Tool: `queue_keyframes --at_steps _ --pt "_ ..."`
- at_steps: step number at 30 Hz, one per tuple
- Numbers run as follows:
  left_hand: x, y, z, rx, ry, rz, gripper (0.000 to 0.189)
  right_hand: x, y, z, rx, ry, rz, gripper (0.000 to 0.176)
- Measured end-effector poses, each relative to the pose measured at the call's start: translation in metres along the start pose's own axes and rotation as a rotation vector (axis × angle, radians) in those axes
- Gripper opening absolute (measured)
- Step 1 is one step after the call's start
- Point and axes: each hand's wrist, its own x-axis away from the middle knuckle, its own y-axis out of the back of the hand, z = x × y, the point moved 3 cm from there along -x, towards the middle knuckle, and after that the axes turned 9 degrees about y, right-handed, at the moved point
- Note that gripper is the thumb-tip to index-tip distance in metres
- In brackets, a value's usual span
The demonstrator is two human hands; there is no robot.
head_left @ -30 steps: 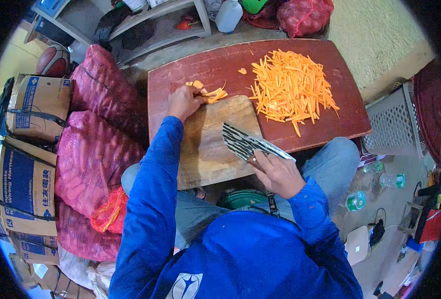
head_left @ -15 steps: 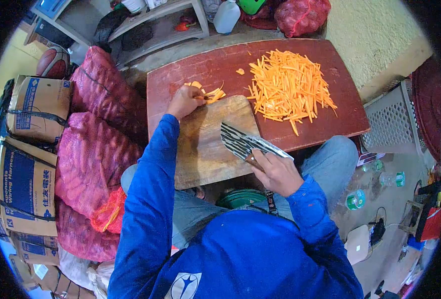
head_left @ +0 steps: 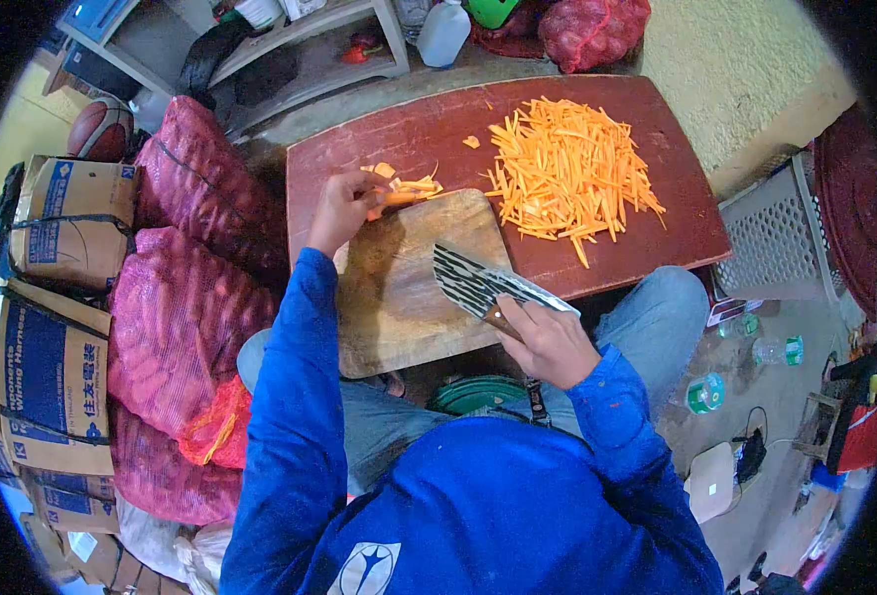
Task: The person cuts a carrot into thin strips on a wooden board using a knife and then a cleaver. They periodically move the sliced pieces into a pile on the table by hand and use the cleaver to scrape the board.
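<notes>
My right hand (head_left: 550, 342) grips a cleaver (head_left: 473, 283) by its wooden handle. The blade, patterned with dark and light streaks, hangs over the right part of the wooden cutting board (head_left: 414, 288). At the board's far left corner, my left hand (head_left: 344, 210) has its fingers closed on a carrot piece (head_left: 387, 200). More carrot pieces (head_left: 421, 185) lie just beyond the board's far edge, close to those fingers. A large heap of carrot strips (head_left: 572, 178) covers the right side of the red-brown table (head_left: 359, 139).
Red mesh sacks (head_left: 186, 317) and strapped cardboard boxes (head_left: 57, 367) stand on the left. To the right are a grey plastic crate (head_left: 781, 233) and plastic bottles (head_left: 704, 394) on the floor. A grey shelf (head_left: 305, 50) and a whitish jug (head_left: 446, 35) stand behind the table.
My left hand has shifted slightly left and its fingers have lifted, showing more of the carrot piece. My right hand and the cleaver have hardly moved.
</notes>
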Motion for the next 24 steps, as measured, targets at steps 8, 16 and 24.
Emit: queue_keyframes --at_steps 8,16,24 --pt "0.062 -0.004 -0.015 -0.029 0.048 0.345 0.028 0.0 -0.003 0.0 0.074 0.071 -0.05 0.05" --pt "0.096 -0.017 -0.02 -0.436 -0.132 -0.177 0.012 -0.001 -0.003 0.0 0.066 0.068 -0.039 0.049" --pt "0.126 -0.033 -0.032 -0.582 -0.283 -0.402 0.014 -0.002 0.003 0.007 0.047 0.016 0.022 0.051"
